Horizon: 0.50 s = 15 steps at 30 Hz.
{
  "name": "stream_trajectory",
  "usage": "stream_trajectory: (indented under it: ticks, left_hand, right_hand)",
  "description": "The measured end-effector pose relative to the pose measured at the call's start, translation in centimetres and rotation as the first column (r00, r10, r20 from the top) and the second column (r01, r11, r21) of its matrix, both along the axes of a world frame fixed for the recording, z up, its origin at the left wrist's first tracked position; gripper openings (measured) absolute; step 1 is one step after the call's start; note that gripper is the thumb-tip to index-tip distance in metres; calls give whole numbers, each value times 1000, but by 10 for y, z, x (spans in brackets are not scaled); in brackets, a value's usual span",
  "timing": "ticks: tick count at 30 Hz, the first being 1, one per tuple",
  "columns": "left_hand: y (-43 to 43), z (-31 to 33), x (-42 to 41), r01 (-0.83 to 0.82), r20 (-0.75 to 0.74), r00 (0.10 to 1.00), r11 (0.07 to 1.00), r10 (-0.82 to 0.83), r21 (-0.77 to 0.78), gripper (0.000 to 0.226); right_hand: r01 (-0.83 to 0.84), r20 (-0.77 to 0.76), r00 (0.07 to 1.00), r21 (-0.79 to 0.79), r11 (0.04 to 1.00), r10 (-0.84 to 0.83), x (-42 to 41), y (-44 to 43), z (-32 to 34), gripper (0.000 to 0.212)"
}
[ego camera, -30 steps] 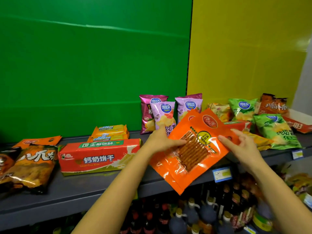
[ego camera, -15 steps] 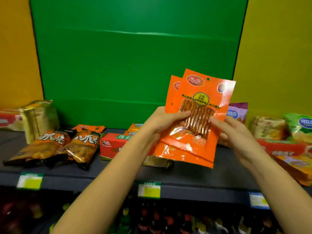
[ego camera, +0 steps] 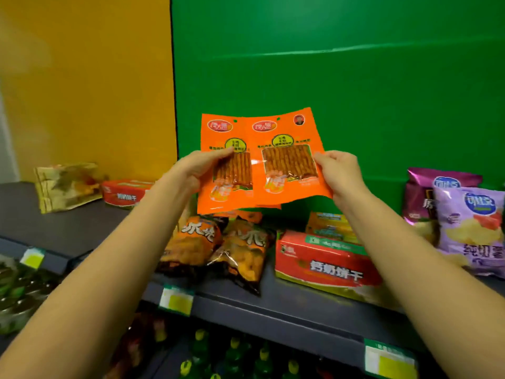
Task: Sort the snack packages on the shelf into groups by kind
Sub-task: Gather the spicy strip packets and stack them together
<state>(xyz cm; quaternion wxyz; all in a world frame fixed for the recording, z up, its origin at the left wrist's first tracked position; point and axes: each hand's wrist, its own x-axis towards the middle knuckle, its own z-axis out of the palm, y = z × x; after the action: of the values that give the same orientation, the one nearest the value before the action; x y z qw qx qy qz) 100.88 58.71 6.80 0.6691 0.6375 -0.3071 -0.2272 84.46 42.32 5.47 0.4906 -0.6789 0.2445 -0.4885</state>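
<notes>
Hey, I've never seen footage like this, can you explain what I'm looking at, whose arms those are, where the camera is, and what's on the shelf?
No machine here: a person wears a camera on the head, looking forward and down, so the arms are their own. The left hand and right hand hold two matching orange packets side by side above a grey shelf. On the shelf lie two dark orange bags, a red box, purple chip bags, a gold bag and another red box. Bottles stand below.

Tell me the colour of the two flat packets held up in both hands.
Bright orange packets, each with a clear window; head view.
</notes>
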Motion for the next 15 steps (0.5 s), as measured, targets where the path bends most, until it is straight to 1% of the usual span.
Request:
stream_trajectory:
  ticks: [2, 5, 11, 15]
  left_hand:
    - [-1, 3, 39, -34, 13, 999, 997, 34, 67, 13]
    - [-18, 1, 79, -8, 47, 999, 985, 0, 170, 7]
    - [-66, -20, 113, 31, 144, 987, 971, -67, 236, 6]
    - [-81, -44, 129, 60, 146, 983, 955, -106, 289, 6]
  right_hand:
    - [49, 27, 998, 17, 999, -50, 24, -5, 11, 30]
    - [124, 40, 991, 29, 992, -125, 56, -11, 20, 30]
    - [243, 2, 970, 35, 969, -243, 92, -18, 18, 29]
    - [254, -20, 967, 50, 966, -253, 103, -21, 10, 31]
